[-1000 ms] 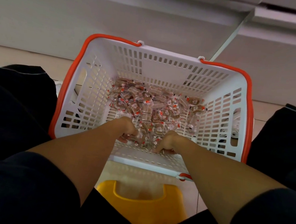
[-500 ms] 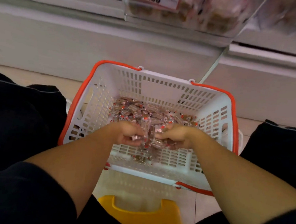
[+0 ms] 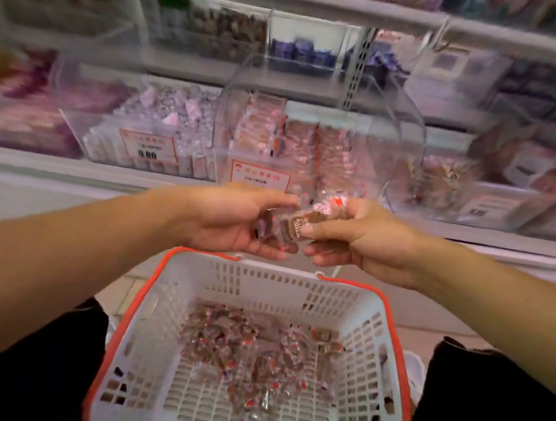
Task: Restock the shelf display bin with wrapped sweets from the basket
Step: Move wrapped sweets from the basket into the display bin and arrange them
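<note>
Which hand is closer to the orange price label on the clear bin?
The left hand. It holds the sweets just below the price label. The right hand holds them further right, under the clear bin.

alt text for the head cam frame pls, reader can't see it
Two bare hands, left hand and right hand, cup a clump of clear-wrapped brown sweets between them, raised in front of a clear plastic shelf display bin. Below, a white slatted basket with an orange rim holds more sweets.

The clear bin stands open-topped just behind the hands, neighbouring bins flanking it.
</note>
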Demonstrator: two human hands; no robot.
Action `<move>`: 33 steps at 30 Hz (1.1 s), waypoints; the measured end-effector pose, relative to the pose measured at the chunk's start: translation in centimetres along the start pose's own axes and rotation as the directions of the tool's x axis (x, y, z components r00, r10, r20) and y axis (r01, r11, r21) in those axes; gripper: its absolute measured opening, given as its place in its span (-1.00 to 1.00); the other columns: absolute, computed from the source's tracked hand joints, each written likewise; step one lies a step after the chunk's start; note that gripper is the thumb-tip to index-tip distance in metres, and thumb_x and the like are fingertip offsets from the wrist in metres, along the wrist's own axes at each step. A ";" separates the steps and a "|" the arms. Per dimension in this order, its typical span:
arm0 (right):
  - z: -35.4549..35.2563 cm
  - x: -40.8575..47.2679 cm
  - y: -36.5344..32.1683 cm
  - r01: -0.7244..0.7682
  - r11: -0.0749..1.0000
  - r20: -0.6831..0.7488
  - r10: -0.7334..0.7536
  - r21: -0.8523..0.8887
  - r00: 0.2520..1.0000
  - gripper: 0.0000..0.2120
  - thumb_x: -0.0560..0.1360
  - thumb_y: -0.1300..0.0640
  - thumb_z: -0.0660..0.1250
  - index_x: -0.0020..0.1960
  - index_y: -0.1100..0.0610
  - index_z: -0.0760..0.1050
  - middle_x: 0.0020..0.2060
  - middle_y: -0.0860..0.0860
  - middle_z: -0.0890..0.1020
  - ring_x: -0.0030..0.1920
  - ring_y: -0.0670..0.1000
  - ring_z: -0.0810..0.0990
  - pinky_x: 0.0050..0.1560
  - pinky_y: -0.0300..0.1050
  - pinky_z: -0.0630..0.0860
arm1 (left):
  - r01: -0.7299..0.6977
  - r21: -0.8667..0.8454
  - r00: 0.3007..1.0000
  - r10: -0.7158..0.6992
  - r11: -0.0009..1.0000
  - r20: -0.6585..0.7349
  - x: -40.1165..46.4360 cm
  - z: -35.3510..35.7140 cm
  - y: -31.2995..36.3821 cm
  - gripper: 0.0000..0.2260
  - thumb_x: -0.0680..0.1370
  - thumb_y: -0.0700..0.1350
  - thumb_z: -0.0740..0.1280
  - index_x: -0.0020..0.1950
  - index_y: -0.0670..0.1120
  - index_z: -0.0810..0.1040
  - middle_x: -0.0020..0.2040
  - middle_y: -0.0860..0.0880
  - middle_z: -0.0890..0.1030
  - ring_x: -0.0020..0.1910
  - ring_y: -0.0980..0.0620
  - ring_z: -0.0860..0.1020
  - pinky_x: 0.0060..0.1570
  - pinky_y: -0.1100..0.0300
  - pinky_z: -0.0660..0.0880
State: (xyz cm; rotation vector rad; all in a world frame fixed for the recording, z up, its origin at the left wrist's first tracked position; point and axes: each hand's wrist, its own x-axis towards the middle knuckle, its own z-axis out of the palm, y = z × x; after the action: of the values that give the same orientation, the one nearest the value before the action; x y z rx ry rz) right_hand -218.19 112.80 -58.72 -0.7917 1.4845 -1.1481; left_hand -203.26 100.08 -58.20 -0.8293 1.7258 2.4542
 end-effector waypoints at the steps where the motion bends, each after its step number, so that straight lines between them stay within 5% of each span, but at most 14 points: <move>1: 0.1 -0.3 -0.8 0.046 0.999 -0.040 -0.047 -0.028 0.998 -0.76 0.37 0.31 0.51 0.02 0.23 0.58 -0.24 0.14 0.70 -0.35 -0.01 0.69 -0.42 -0.21 0.58 | -0.034 0.006 0.999 0.033 0.999 0.011 -0.7 0.3 0.8 -0.81 0.61 -0.05 0.21 0.07 -0.11 0.57 -0.14 -0.11 0.67 -0.24 -0.02 0.66 -0.24 0.16 0.64; 6: 0.7 -0.2 -1.9 0.255 0.932 -0.123 -0.294 -0.258 0.948 -0.72 0.36 0.22 0.56 0.00 0.15 0.54 -0.25 0.12 0.71 -0.44 0.05 0.64 -0.52 -0.17 0.53 | -0.159 -0.058 0.986 0.156 0.985 -0.067 -2.2 0.7 1.6 -0.93 0.62 -0.08 0.24 0.06 0.00 0.49 -0.09 -0.10 0.66 -0.20 -0.04 0.66 -0.36 0.19 0.60; 11: -0.1 0.2 -4.1 0.327 0.724 -0.006 -0.415 -0.608 0.910 -0.78 0.46 0.06 0.48 -0.01 0.14 0.52 -0.30 0.07 0.65 -0.43 0.05 0.64 -0.53 -0.10 0.50 | -0.217 -0.077 0.970 0.206 0.973 -0.130 -1.4 0.2 1.7 -0.96 0.61 -0.09 0.27 0.00 0.02 0.51 -0.13 -0.05 0.66 -0.28 -0.01 0.65 -0.45 0.26 0.50; 17: -2.8 -0.6 -5.9 0.325 0.785 0.189 -0.265 -0.527 0.946 -0.87 0.62 0.21 0.23 0.11 0.18 0.53 -0.22 0.11 0.54 -0.21 -0.03 0.59 -0.20 -0.04 0.64 | -0.256 -0.109 0.962 0.242 0.960 -0.129 -1.0 -1.2 2.5 -0.95 0.58 -0.09 0.30 -0.02 0.04 0.55 -0.11 -0.02 0.69 -0.24 -0.03 0.67 -0.46 0.25 0.50; 20: -3.2 -0.5 -6.6 0.376 0.796 0.102 -0.375 -0.474 0.922 -0.65 0.41 0.17 0.43 0.18 -0.01 0.58 -0.24 0.07 0.67 -0.28 0.05 0.70 -0.36 -0.12 0.62 | -0.267 -0.119 0.960 0.253 0.956 -0.121 -0.9 -1.3 2.6 -0.89 0.47 -0.05 0.37 -0.01 0.03 0.58 -0.07 -0.06 0.70 -0.21 -0.04 0.68 -0.45 0.24 0.50; 24: -2.9 -0.6 -6.3 0.418 0.787 0.015 -0.462 -0.455 0.887 -0.64 0.26 0.18 0.55 0.04 0.04 0.63 -0.19 0.07 0.72 -0.28 0.08 0.73 -0.37 -0.26 0.59 | -0.278 -0.138 0.960 0.268 0.951 -0.085 -1.0 -0.8 2.4 -0.88 0.46 -0.03 0.38 -0.02 0.07 0.64 -0.03 -0.06 0.69 -0.20 -0.03 0.67 -0.41 0.26 0.51; 27: -1.6 -0.7 -5.2 0.416 0.782 -0.093 -0.510 -0.464 0.855 -0.50 0.24 0.11 0.54 0.17 0.01 0.58 -0.04 -0.03 0.67 -0.30 0.04 0.70 -0.38 -0.18 0.62 | -0.289 -0.125 0.957 0.281 0.949 -0.078 -1.3 -0.2 2.2 -0.84 0.42 0.00 0.38 -0.02 0.10 0.67 -0.04 -0.05 0.69 -0.21 -0.01 0.67 -0.40 0.27 0.50; 29: -0.7 -0.8 -4.6 0.382 0.762 -0.104 -0.501 -0.523 0.859 -0.38 0.27 0.00 0.48 0.33 -0.07 0.48 0.09 -0.10 0.62 -0.20 0.03 0.70 -0.21 -0.01 0.67 | -0.311 -0.114 0.949 0.303 0.944 -0.085 -1.5 0.1 2.1 -0.81 0.43 0.02 0.37 0.01 0.08 0.65 -0.07 -0.03 0.68 -0.22 0.01 0.67 -0.39 0.28 0.50; 33: 1.0 -1.1 -3.3 0.330 0.738 -0.046 -0.438 -0.588 0.898 -0.24 0.39 -0.12 0.32 0.56 -0.16 0.16 0.32 -0.19 0.50 0.25 -0.23 0.52 0.29 -0.11 0.50 | -0.347 -0.060 0.934 0.340 0.936 -0.111 -1.9 0.5 2.1 -0.86 0.48 0.03 0.32 -0.02 0.07 0.63 -0.13 0.00 0.66 -0.24 0.10 0.63 -0.35 0.26 0.53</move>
State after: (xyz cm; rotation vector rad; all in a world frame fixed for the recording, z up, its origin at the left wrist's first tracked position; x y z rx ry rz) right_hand -217.30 112.48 -55.24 -1.5039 1.9146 -1.0984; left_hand -202.53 100.25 -55.45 -0.7185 1.9709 2.7594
